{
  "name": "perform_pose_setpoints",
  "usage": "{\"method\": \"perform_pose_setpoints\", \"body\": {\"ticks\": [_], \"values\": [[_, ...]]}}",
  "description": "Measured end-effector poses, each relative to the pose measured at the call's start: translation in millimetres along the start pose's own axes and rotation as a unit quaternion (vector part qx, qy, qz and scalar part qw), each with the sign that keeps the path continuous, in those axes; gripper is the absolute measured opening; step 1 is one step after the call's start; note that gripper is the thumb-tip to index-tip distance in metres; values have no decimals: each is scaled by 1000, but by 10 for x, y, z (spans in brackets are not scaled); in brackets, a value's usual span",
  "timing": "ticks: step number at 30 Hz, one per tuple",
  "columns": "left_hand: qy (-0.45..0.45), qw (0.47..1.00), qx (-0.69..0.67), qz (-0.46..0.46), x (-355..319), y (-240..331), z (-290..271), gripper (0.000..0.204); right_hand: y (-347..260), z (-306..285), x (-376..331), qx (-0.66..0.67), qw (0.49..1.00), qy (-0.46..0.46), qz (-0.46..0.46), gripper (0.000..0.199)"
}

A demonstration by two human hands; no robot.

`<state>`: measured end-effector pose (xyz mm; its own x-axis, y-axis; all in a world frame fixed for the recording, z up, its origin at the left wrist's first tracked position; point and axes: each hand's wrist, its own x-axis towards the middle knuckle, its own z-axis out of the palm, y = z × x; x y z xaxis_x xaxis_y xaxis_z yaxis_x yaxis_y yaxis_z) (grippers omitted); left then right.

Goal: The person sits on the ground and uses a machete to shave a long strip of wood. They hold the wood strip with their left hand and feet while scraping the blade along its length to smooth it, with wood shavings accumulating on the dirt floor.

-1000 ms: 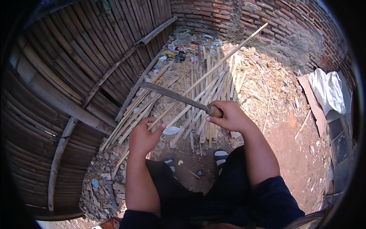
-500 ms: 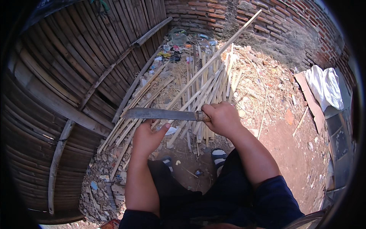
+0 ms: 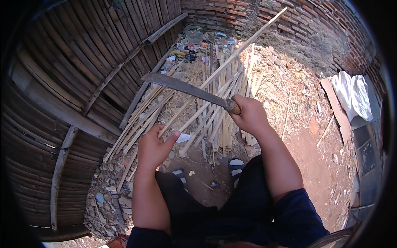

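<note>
My right hand [image 3: 251, 115] is closed around the wooden handle of a machete [image 3: 188, 87]. Its long, dark blade points to the left, tip slightly raised, and passes above the slats below. Near my left knee, my left hand [image 3: 154, 146] grips the near end of a long, pale bamboo strip [image 3: 231, 56] between thumb and fingers. From there the strip slants away to the upper right, toward the brick wall. The blade crosses over the strip in view; whether they touch I cannot tell. Many more pale strips [image 3: 221, 128] lie piled on the ground beyond my feet.
A bamboo slat wall [image 3: 82, 66] rises on the left, and a brick wall [image 3: 223, 14] stands at the back. Rubble and litter [image 3: 188, 49] cover the ground around the pile. On the right lie a white sack [image 3: 351, 95] and a brown board [image 3: 336, 109].
My right hand has lifted the machete up and away, tilting its blade tip upward, off from just above my left hand. My left hand has shifted slightly left and nearer, still on the strip.
</note>
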<state>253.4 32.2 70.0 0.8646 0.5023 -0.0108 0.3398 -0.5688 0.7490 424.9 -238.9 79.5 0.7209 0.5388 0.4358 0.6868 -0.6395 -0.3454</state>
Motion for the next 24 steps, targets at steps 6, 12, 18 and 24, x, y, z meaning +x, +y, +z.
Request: {"method": "perform_pose_setpoints", "body": {"ticks": [6,12,18,24], "values": [[5,999,-9,41,2,-55,27,59,-152,-7,0,-38,995,-23,-88,22],[-1,999,28,21,-29,16,7,61,259,-134,119,44,992,42,110,22],[-14,999,6,43,15,-69,104,63,-146,43,-30,-28,995,-28,-90,21],[-23,999,32,21,-58,63,5,58,-27,-39,31,27,998,-50,-32,17]]}}
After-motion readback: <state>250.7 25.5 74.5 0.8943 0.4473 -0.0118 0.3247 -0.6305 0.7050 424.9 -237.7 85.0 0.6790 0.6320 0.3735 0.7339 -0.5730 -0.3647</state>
